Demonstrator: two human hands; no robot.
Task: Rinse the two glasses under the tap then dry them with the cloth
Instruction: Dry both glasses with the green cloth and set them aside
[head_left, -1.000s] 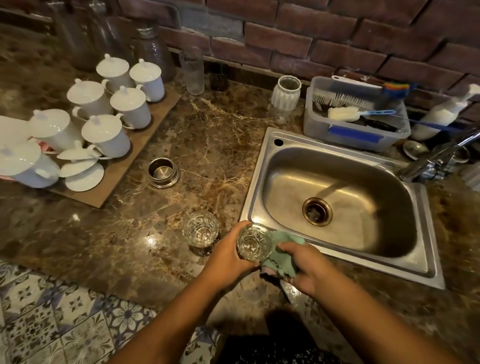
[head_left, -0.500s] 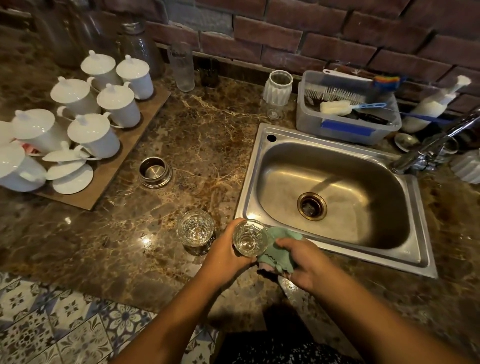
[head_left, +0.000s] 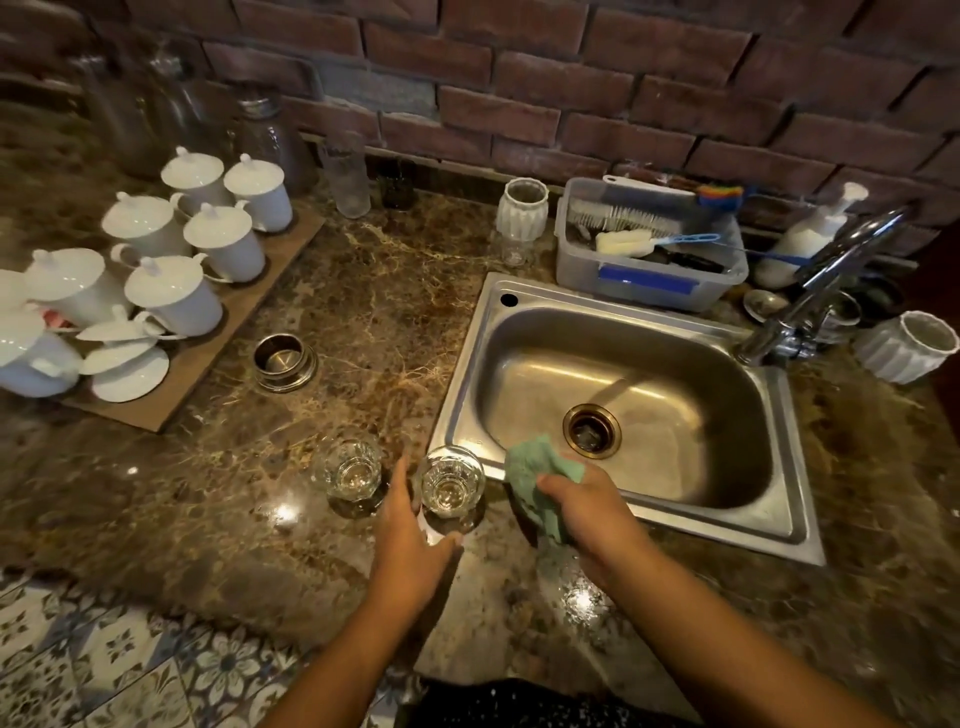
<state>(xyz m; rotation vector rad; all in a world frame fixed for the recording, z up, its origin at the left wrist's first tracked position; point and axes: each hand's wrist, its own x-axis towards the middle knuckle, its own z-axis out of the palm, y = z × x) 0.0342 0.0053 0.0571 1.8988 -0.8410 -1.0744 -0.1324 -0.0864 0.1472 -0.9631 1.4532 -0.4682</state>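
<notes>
Leftmost white cups (head_left: 28, 364) partly beyond the frame edge; back-corner jars (head_left: 171, 111) dim and blurred.

Dim, warm, soft, edge-warped.

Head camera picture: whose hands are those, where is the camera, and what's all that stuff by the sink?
There is no machine here, just a person. The camera sits on their head and looks down, so you see their own two arms reaching in from the bottom. The left hand is wrapped round a glass, right beside a second glass that stands on the brown stone counter. The right hand holds a green cloth by the edge of the metal sink. The tap is on the right, and I can see no water running. Further back are white lidded cups on a wooden board and a plastic tub of brushes.
</notes>
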